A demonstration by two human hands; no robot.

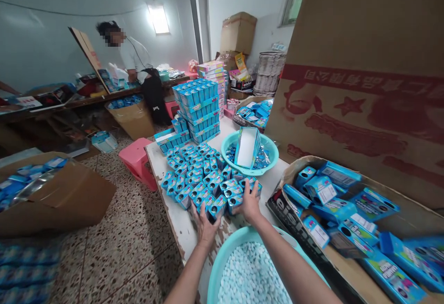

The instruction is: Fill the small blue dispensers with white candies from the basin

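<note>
Many small blue boxes (204,170), each with a dark round opening on its upper face, stand packed together on a worn white table (180,227). At the near edge of this group, my left hand (205,226) has its fingers spread against the front boxes. My right hand (250,202) lies at the group's right side, fingers apart, touching the boxes there. Below my forearms is a turquoise basin (217,267) of pale blue round candies (251,271). Behind the boxes, a smaller turquoise basin (274,158) contains small blue wrapped pieces and folded cartons (247,144).
Stacked trays of blue boxes (199,109) rise at the table's far end. An open carton (301,234) of blue packages borders the right side. A pink stool (138,158) and another carton (79,193) stand left. A person (135,56) works at a far bench.
</note>
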